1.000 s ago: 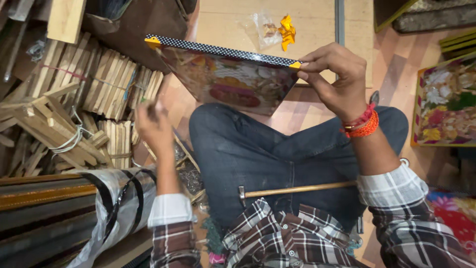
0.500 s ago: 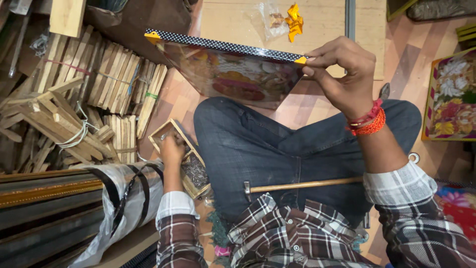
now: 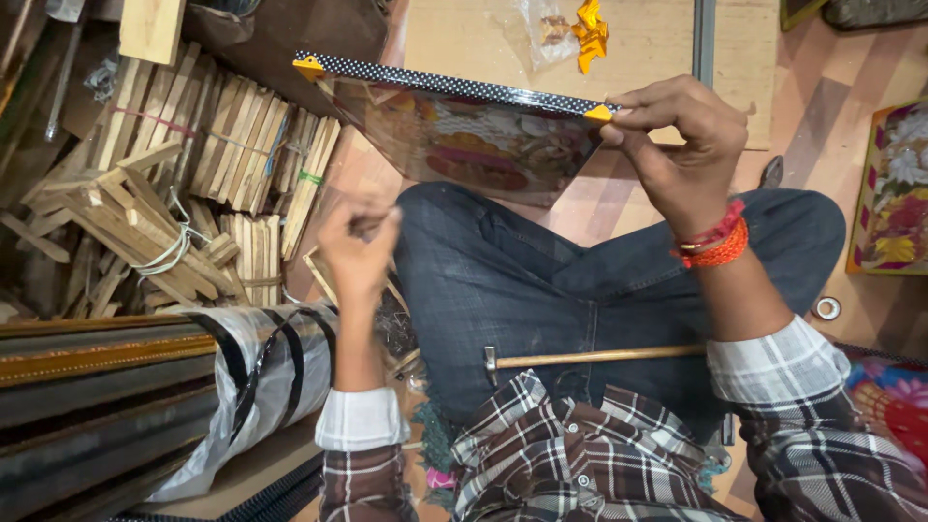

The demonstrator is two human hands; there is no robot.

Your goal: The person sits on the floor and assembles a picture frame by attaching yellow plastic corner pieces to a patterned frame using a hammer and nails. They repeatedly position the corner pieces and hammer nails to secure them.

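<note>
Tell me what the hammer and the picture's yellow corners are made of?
The hammer on the lap looks like a pale, smooth wooden handle with a small dull metal head. The yellow corners on the picture, one pinched by the right hand, look like thin glossy plastic or card; the view cannot settle which.

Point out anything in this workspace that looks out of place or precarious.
The hammer lies loose across the person's lap, unheld, so it could slide off. The framed picture stands tilted on the knee, steadied only by the right hand. The wooden strips lie in untidy bundles. Nothing looks damaged.
</note>
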